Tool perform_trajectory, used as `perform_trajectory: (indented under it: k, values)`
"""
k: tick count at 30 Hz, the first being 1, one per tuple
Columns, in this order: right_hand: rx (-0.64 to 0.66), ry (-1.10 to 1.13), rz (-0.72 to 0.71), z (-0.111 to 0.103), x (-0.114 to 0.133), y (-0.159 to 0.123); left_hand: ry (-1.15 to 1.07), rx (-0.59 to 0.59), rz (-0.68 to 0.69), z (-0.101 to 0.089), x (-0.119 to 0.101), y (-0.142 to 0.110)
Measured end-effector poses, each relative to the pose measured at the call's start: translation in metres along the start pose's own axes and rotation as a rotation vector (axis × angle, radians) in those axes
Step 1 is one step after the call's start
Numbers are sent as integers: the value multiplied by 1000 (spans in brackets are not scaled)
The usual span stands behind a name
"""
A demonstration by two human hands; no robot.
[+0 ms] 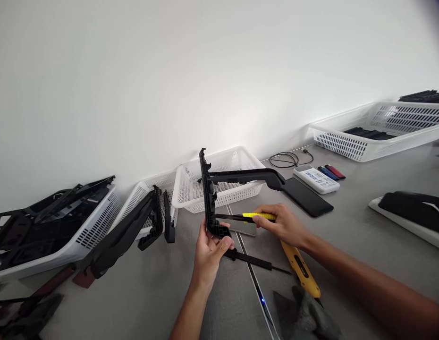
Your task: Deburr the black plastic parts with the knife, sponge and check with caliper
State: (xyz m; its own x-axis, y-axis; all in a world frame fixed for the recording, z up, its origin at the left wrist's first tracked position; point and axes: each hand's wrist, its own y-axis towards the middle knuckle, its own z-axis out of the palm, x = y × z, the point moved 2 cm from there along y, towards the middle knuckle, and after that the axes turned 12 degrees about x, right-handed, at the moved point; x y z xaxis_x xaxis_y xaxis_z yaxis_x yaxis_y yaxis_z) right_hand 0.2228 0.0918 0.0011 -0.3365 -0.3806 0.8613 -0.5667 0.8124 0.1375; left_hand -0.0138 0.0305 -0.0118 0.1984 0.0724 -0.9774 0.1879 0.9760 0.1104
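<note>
My left hand (209, 250) is closed round the lower corner of a black plastic frame part (208, 193), holding it upright above the grey table (152, 293). My right hand (282, 224) grips a slim tool with a yellow handle (257, 216), and its dark tip touches the frame's lower end. A long arm of the black part runs to the right toward a black phone (306, 196).
A yellow utility knife (300, 269) and a thin black file (255, 261) lie under my hands. White baskets (194, 193) stand along the wall, the left one (95, 231) full of black parts. A grey cloth (304, 314), a white device (316, 179) and a cable (288, 159) lie nearby.
</note>
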Motion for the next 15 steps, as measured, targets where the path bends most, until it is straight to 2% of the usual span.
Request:
perform_trajectory:
  k: [4, 8, 13, 15]
  values:
    - [76, 15, -21, 1, 2, 0, 21, 44, -55, 2, 2, -1]
    - [6, -21, 15, -2, 2, 2, 46, 101, -90, 7, 1, -2]
    - [130, 35, 8, -3, 1, 4, 34, 134, -82, 10, 6, -4]
    - [85, 16, 22, -5, 0, 4, 26, 140, -93, 10, 7, -4]
